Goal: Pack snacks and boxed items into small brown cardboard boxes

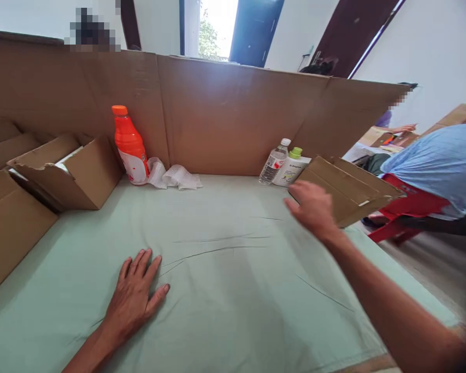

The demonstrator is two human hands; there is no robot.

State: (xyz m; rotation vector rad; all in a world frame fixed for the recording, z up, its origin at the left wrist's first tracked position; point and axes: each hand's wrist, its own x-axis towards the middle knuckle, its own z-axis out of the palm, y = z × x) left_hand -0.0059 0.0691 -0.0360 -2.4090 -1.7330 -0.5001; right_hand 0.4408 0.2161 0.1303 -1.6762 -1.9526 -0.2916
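My left hand (135,292) lies palm down on the pale green cloth (225,311), fingers stretched out and thumb apart, holding nothing. Further off on the right, my right hand (314,207) is reached out, somewhat blurred, with its thumb apart from the fingers. It is in front of the near left corner of an open cardboard box (347,186); whether it touches the box I cannot tell. Just beyond that hand are a clear plastic bottle (274,163) with a white cap and a white bottle (291,170) with a green cap. Several thin dark lines, like hairs or strands, mark the cloth.
A tall cardboard panel (225,114) closes off the back. Before it stand an orange bottle (129,140) and crumpled whitish netting (180,177). Open cardboard boxes (95,173) line the left side. At right, a person in a light blue shirt (442,160) sits on a red stool (407,202).
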